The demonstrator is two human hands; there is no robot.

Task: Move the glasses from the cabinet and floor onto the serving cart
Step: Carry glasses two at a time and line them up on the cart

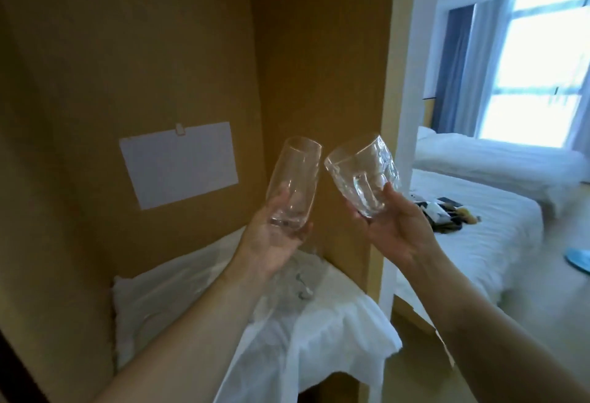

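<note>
Both hands were full at frame centre: left hand (271,239) gripped a tall glass (292,187), right hand (394,227) a dimpled tumbler (364,176). Neither had reached the cart (not in view); carrying remained.

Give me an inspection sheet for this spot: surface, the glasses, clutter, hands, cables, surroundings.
Surface: cabinet shelf covered with white cloth.
Job's things: tall glass and wide glass, both raised and tilted; more glassware, blurred, on the cloth. Cart not in view.
Clutter: white paper clipped to the cabinet back.
Hands: left hand grips the tall glass; right hand grips the wide glass.
Cables: nothing seen.
Surroundings: bed with scattered items, window.
</note>
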